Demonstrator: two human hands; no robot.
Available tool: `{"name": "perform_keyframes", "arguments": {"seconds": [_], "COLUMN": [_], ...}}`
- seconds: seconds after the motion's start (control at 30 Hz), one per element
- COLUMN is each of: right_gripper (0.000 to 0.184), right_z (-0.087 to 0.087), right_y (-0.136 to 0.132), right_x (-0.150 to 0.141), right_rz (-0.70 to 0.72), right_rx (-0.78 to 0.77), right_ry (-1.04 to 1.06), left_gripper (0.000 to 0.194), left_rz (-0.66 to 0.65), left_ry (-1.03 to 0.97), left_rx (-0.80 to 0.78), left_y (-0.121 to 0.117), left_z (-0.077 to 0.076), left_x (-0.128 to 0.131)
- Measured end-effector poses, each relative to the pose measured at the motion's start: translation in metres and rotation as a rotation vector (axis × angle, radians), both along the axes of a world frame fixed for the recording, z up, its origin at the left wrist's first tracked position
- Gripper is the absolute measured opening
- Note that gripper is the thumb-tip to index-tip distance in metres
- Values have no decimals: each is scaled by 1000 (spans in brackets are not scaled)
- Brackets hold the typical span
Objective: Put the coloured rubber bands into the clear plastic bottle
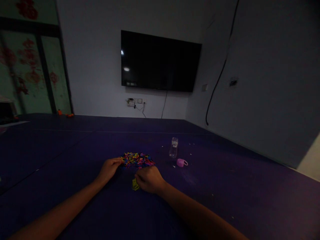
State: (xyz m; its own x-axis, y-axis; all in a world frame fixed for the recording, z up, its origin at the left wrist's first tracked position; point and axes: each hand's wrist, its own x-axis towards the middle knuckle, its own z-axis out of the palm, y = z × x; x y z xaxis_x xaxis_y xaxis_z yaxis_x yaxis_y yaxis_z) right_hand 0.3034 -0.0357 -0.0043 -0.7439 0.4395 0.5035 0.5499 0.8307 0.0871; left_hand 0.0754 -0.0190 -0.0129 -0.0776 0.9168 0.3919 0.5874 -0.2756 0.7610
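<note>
A heap of small multicoloured rubber bands (136,160) lies on the dark purple floor in front of me. At its left edge is my left hand (111,167), thumb and fingers pinched together against the bands; what they grip is too dark to make out. My right hand (151,179) is curled closed at the heap's near right side, its fingertips mostly hidden. Right beside its thumb sits a small separate bunch of yellow rubber bands (135,185). Whatever the right fingers hold cannot be made out.
Beyond my right hand stands a clear plastic bottle (173,148) without its cap. A pink cap with a ring loop (181,162) lies near it, among small pale scraps. Farther off, a television (160,61) hangs on the wall, and a black cable (220,78) runs down the right wall.
</note>
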Motion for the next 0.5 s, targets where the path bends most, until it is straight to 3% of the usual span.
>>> {"name": "perform_keyframes", "arguments": {"seconds": [0.1,0.5], "right_gripper": [20,20], "right_z": [-2,-4], "right_y": [1,3], "right_x": [0,0], "right_rz": [-6,-7], "right_rx": [-1,7], "right_ry": [7,12], "left_gripper": [28,17], "left_rz": [50,30], "left_ry": [-24,-92], "left_rx": [-11,4], "left_y": [0,-6], "left_z": [0,5], "left_x": [-1,5]}}
